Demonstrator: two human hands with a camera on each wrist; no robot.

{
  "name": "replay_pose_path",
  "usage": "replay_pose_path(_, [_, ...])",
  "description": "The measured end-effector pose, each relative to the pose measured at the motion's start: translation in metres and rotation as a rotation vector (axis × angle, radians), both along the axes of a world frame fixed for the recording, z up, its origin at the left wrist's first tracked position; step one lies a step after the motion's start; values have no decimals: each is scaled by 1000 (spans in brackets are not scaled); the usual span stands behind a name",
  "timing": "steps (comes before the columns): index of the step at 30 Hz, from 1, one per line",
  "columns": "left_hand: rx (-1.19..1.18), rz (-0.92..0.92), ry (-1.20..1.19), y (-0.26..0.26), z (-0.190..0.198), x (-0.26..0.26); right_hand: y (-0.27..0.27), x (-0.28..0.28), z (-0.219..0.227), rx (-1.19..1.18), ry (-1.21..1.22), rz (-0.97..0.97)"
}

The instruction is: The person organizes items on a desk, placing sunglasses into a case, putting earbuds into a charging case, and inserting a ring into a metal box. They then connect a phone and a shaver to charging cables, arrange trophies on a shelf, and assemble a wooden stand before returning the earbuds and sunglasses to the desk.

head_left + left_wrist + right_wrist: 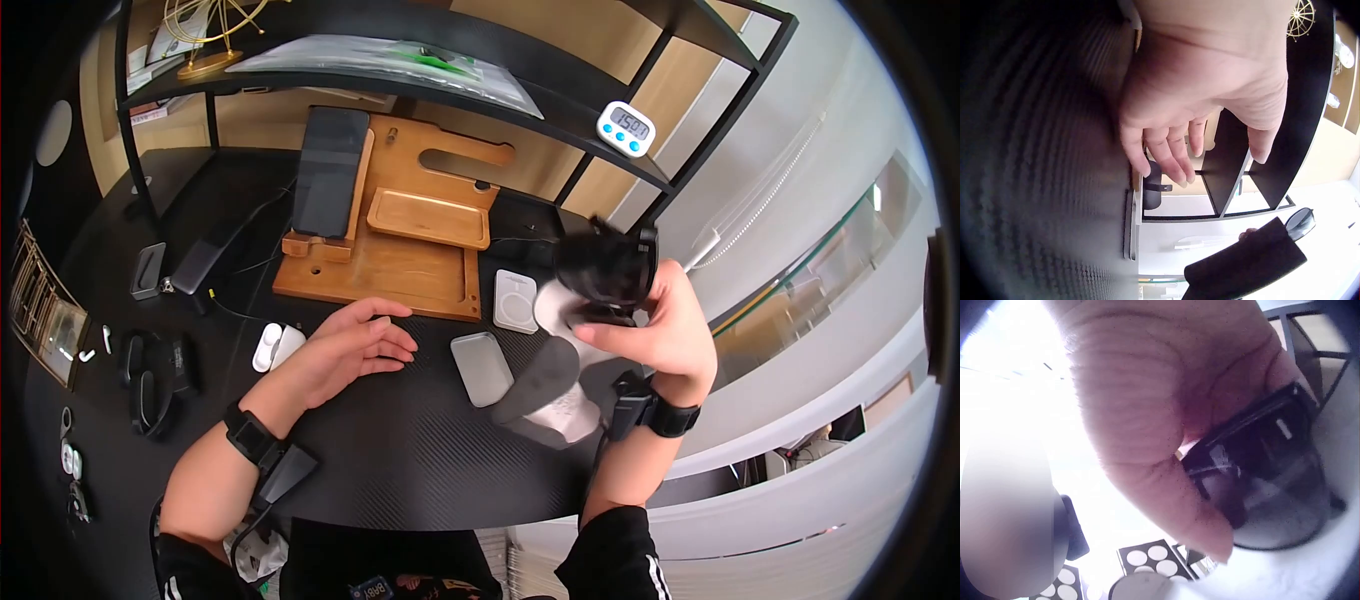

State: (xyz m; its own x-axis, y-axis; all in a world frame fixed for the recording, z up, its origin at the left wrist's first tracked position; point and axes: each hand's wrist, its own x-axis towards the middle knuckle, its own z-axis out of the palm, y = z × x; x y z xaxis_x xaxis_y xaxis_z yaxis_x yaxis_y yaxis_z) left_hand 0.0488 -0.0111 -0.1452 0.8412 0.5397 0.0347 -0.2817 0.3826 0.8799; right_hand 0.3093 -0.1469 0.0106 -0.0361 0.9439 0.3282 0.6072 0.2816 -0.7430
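My right hand [675, 330] is raised over the right side of the desk, its thumb and fingers gripping dark sunglasses [605, 265], blurred in the head view. In the right wrist view, the thumb of the right hand [1160, 425] lies against the dark lens [1266, 487]. A grey and white soft cloth or pouch [550, 385] hangs below the glasses; whether the hand holds it too, I cannot tell. My left hand [350, 345] hovers low over the desk with relaxed fingers, holding nothing; the left wrist view shows the left hand [1204, 94] with its fingers spread.
A wooden stand [420, 270] with a phone [330, 170] is at the back. Between the hands lie a silver tray-like case [482, 368] and a white charger [515, 302]. White earbud case [278, 347], black headset [150, 385] at left. A timer [625, 129] sits on the shelf.
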Motion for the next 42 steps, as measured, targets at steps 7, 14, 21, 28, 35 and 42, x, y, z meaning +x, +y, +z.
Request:
replay_pose_path(7, [21,-79,-45,-8,-4,5,40,-49,-29,109,-66,-202])
replay_pose_path(14, [-11,33,-61,-18,11,5,64,-57,-56,26,-130,-152])
replay_pose_path(21, [-175,185,40,-20,8,6,65,-72,-56,-98,-314,-149])
replay_pose_path(28, [-268,221,-89,-17,8,6,66,-75,-57,-63,-145,-1])
replay_pose_path(35, [-248,218,-115,-18,8,6,67,-74,-62,72,-185,43])
replay_pose_path(42, [-250,211,-134,-15,3,6,67,-73,-74,124,-188,69])
